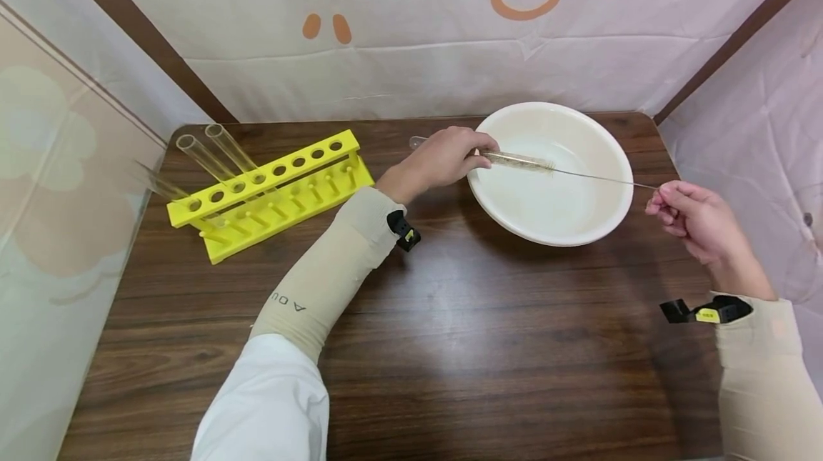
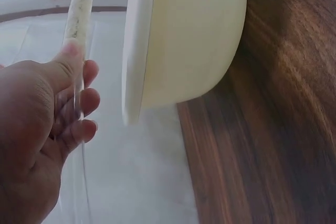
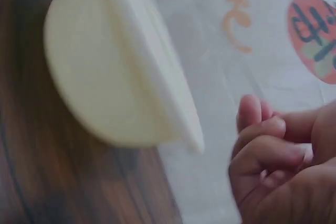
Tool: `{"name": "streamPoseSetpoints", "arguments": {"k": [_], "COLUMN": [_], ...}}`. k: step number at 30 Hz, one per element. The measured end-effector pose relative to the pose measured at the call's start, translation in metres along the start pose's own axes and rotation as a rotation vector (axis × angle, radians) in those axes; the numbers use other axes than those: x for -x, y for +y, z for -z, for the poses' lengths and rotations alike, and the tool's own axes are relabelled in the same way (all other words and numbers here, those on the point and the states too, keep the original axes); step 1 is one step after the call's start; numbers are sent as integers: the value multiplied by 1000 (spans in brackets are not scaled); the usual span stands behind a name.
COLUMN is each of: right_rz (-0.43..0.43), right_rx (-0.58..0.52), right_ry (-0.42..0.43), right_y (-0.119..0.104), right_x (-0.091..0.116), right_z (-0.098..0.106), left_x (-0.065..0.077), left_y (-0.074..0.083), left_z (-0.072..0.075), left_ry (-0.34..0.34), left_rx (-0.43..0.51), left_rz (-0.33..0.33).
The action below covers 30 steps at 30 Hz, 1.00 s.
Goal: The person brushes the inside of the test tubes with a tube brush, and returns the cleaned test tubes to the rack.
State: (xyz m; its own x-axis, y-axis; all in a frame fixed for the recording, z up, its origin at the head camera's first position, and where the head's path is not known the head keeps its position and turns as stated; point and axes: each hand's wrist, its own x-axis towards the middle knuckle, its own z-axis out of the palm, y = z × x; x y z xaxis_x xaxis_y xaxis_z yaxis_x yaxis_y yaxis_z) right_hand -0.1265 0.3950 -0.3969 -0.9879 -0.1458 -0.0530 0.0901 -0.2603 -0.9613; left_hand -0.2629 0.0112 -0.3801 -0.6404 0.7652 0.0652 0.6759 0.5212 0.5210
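Observation:
Over the left rim of a white basin [image 1: 546,207], my left hand [image 1: 446,154] grips a clear glass test tube [image 1: 418,141]. Its rounded end sticks out behind the hand, and its mouth points right over the basin. In the left wrist view, thumb and fingers wrap around the tube's middle. A test tube brush [image 1: 594,176] has its pale bristles largely inside the tube, a few showing at the mouth. My right hand [image 1: 701,221] pinches the far end of the brush's thin wire, beyond the basin's right rim. The wire is not discernible in the right wrist view.
On the left of the brown wooden table [image 1: 463,347] stands a yellow test tube rack [image 1: 273,196]. Several clear test tubes [image 1: 225,146] lean in its left holes. Printed cloth [image 1: 411,75] walls off the back and both sides.

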Motion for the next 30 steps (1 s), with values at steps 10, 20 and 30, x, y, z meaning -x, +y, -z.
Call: {"name": "streamPoseSetpoints", "arguments": {"k": [10,20,30], "right_rz": [604,-33,-254], "right_rx": [1022,25,-280], "right_ry": [400,125,-136], "right_y": [20,7,6], "right_x": [-1,2,0], "right_z": [17,16,23], "left_x": [-1,-1,0], "left_y": [-1,-1,-2], "left_z": [5,4,1], "left_ry": [-8,1,-11], "left_rx": [82,18,-19], "left_rz": [-1,-2,-14]}}
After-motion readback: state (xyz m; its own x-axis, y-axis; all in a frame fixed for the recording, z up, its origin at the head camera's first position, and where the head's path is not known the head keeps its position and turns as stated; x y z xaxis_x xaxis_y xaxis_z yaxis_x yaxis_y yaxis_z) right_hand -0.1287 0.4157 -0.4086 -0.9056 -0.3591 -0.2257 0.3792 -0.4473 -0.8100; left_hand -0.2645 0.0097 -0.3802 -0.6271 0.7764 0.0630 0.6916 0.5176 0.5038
